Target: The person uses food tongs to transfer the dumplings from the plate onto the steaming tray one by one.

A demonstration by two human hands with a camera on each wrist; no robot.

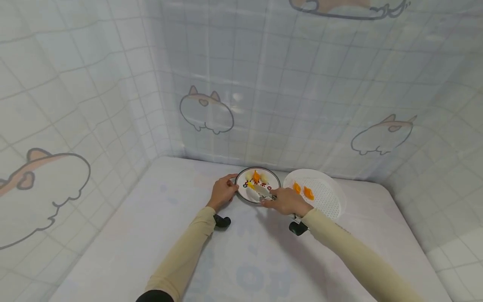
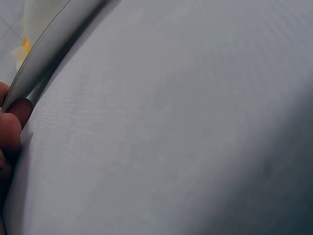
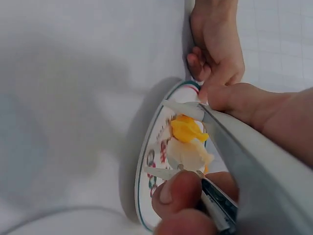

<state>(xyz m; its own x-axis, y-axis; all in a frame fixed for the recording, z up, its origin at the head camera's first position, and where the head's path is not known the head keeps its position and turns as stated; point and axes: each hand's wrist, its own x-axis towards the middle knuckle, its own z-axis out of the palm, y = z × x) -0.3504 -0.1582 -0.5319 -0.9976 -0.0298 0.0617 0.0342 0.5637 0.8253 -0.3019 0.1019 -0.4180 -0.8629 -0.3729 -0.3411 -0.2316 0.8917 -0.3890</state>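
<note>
A round plate with a dark rim sits near the table's back edge; cream pieces, an orange piece and a yellow piece lie on it. My left hand grips the plate's left edge, its fingertips at the rim in the left wrist view. Over the plate, my right hand holds metal tongs with pale tips. The right wrist view shows the tong tips apart, on either side of the yellow piece and a cream piece.
Right of the plate lies a white perforated tray with two orange pieces, partly behind my right hand and wrist. The table is covered in a pale printed cloth. Gridded curtains with animal drawings hang behind and at both sides.
</note>
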